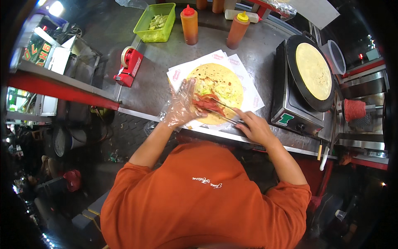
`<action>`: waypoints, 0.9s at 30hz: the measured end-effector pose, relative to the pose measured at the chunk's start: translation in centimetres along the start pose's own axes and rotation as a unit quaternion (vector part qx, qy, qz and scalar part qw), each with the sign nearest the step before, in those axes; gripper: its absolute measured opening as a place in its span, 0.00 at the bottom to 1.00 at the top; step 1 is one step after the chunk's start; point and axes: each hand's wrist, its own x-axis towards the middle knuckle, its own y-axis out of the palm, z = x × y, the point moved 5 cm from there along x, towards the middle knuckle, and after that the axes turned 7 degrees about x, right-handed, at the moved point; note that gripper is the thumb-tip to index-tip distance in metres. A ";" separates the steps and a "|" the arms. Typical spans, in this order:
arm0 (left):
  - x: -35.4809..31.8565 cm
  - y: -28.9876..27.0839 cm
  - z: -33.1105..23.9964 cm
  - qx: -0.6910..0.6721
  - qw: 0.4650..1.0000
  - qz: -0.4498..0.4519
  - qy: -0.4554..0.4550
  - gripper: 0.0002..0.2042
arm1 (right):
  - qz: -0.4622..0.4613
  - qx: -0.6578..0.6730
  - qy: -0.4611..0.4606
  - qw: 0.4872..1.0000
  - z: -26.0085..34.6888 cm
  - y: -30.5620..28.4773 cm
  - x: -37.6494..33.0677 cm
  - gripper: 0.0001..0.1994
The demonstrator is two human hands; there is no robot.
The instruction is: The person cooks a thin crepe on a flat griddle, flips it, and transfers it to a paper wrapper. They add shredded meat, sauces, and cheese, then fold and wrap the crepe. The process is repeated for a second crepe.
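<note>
A round flatbread [219, 85] lies open on white paper sheets [248, 89] on the metal counter. Shredded lettuce and red meat strips [208, 104] sit on it. My left hand [182, 106], in a clear plastic glove, rests on the flatbread's left edge beside the meat. My right hand [253, 126] grips metal tongs [226, 113] whose tips reach into the meat strips.
A second flatbread [314, 70] lies on a round black griddle [292, 54] at right. Two orange sauce bottles [190, 25] [238, 30] and a green tub of lettuce [155, 23] stand at the back. A red tape dispenser [129, 66] sits at the counter's left.
</note>
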 end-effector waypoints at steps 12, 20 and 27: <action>2.9 -3.9 0.3 -0.021 0.953 -0.108 0.282 0.10 | 0.000 0.037 0.028 0.999 -1.7 -5.0 -4.5 0.22; 2.0 -4.6 3.4 -0.084 0.979 -0.110 0.152 0.08 | -0.090 0.039 0.005 0.995 -0.1 -0.5 -3.0 0.23; -1.2 -5.8 -0.1 -0.051 0.976 -0.176 0.115 0.15 | -0.101 0.071 0.056 0.991 -2.4 -1.2 -4.2 0.21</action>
